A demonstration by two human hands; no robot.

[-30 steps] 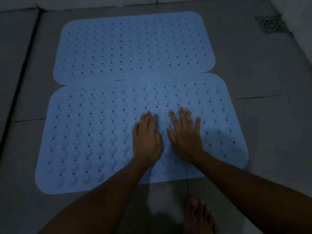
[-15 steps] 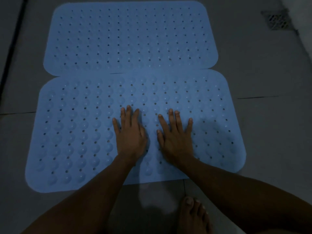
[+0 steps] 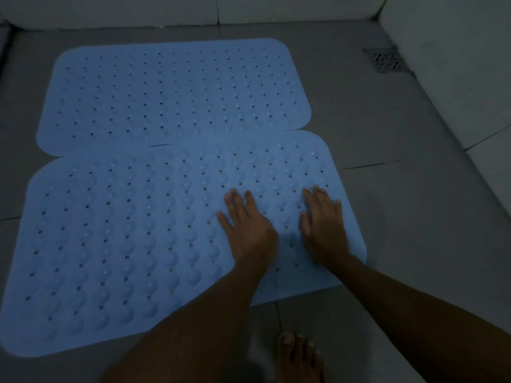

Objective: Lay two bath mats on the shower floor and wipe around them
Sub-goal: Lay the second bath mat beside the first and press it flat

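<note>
Two light blue perforated bath mats lie flat on the grey tiled shower floor [image 3: 387, 134]. The far mat [image 3: 171, 95] sits near the back wall, and the near mat [image 3: 124, 239] overlaps its front edge slightly. My left hand [image 3: 249, 228] presses flat on the right half of the near mat, fingers straight. My right hand [image 3: 323, 225] presses flat near that mat's right edge, fingers straight too. Neither hand holds anything.
A metal floor drain [image 3: 385, 60] sits at the back right corner. White walls [image 3: 442, 64] rise at the back and along the right side. My bare foot [image 3: 298, 357] stands on the tile just in front of the near mat.
Both hands have slid to the right across the near mat and spread further apart. The view has lifted, so the back wall now shows.
</note>
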